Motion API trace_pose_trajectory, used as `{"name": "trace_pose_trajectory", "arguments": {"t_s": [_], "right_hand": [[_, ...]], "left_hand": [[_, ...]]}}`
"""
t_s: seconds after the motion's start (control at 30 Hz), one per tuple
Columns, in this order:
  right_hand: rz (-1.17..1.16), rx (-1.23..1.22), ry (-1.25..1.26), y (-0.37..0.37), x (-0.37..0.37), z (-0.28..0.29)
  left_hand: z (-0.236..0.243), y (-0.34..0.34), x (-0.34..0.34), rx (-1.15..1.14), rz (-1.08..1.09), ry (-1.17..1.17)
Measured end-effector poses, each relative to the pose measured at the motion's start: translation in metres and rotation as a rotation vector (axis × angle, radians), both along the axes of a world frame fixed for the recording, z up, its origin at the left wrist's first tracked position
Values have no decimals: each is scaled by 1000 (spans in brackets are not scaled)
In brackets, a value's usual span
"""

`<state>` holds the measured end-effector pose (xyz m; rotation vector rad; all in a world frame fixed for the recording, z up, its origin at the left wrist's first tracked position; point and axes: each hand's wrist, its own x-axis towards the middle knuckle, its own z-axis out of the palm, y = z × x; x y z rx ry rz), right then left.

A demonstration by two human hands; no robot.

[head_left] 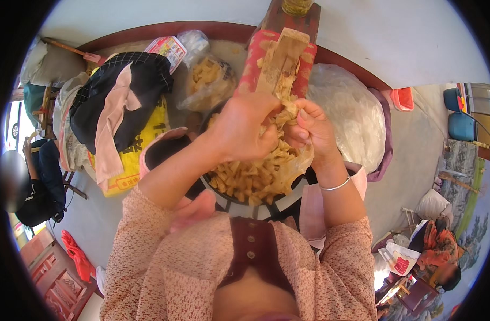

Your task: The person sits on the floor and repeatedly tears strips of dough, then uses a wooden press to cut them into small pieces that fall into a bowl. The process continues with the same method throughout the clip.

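In the middle, my left hand (245, 128) has its fingers closed on a crinkled pale yellow strip (289, 111). My right hand (313, 128) pinches the same strip just to the right, with the fingers of both hands close together. Below them a dark round pan (212, 188) holds many small knotted yellow pieces (239, 181), with a thin translucent yellow sheet (288, 166) hanging at its right. Beyond my hands a worn wooden board (282, 53), with yellow scraps on it, lies over a red patterned cushion (254, 56). The left fingertips are partly hidden.
A dark cloth with a pink strip (116, 112) covers a yellow sack (122, 182); a bag of yellow pieces (205, 80) lies behind. A large translucent bag (348, 123) is at right. Other people sit at far left (39, 184) and lower right (432, 251).
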<state>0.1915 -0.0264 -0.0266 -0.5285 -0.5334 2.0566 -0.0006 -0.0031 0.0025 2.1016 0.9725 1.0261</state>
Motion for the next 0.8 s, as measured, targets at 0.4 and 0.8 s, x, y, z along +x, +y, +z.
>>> {"name": "trace_pose_trajectory", "arguments": {"t_s": [0.4,0.8], "right_hand": [[-24,131,-275,-3,-9,22],[51,217,-653,-3,18,15]], "left_hand": [[12,12,-15,-1267,-392,-531],[11,25,-31,-207,-212,156]]}}
